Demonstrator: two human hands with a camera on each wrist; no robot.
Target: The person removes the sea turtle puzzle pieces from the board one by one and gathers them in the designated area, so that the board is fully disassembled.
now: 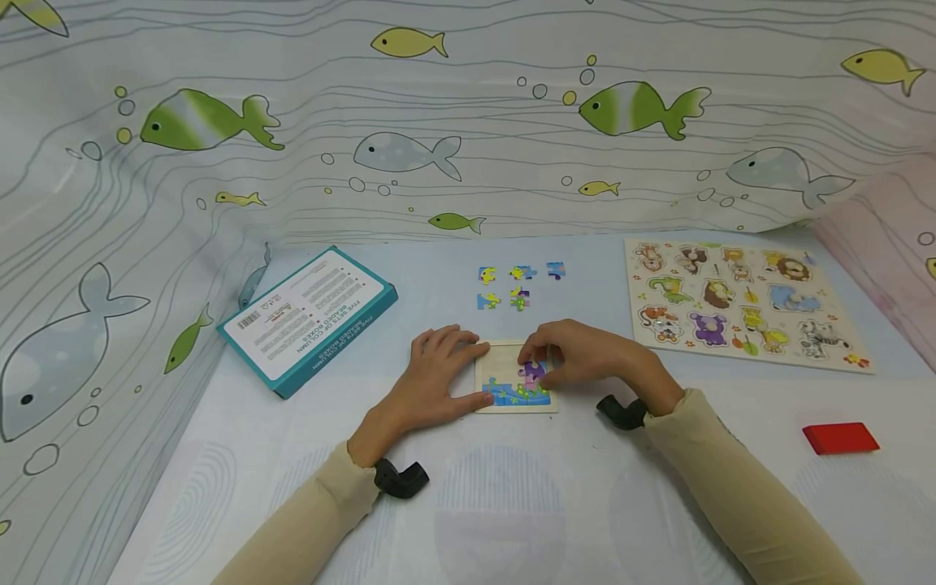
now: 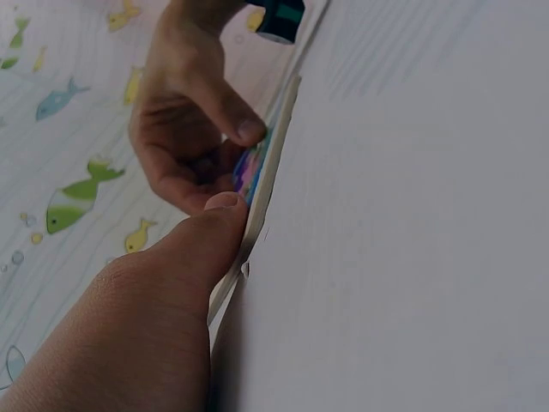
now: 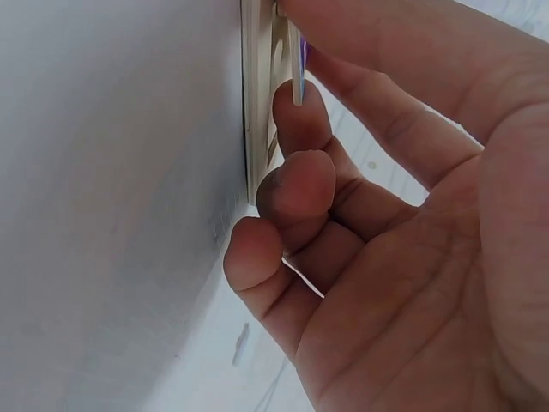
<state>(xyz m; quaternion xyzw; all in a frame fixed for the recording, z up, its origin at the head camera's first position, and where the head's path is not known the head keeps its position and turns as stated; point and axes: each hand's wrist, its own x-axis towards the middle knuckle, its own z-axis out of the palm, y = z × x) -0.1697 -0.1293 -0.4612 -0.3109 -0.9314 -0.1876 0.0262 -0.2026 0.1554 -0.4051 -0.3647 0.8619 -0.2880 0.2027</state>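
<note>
A small wooden puzzle tray (image 1: 500,355) lies on the table between the hands. Joined blue and green jigsaw pieces (image 1: 512,396) fill its lower part. The left hand (image 1: 431,378) rests at the tray's left side with spread fingers, its thumb on the lower left corner. Above the tray's right half, the right hand (image 1: 585,355) pinches a purple and pink jigsaw piece (image 1: 535,371) between thumb and fingers. Seen from the right wrist, this piece (image 3: 298,73) stands edge-on, slightly raised off the tray (image 3: 254,112). Whether it touches the pieces below is hard to tell.
Several loose jigsaw pieces (image 1: 519,299) lie behind the tray. A teal box (image 1: 310,321) is at the left, an animal puzzle board (image 1: 746,305) at the back right, and a red block (image 1: 841,439) at the far right. A fish-printed curtain (image 1: 504,122) hangs behind.
</note>
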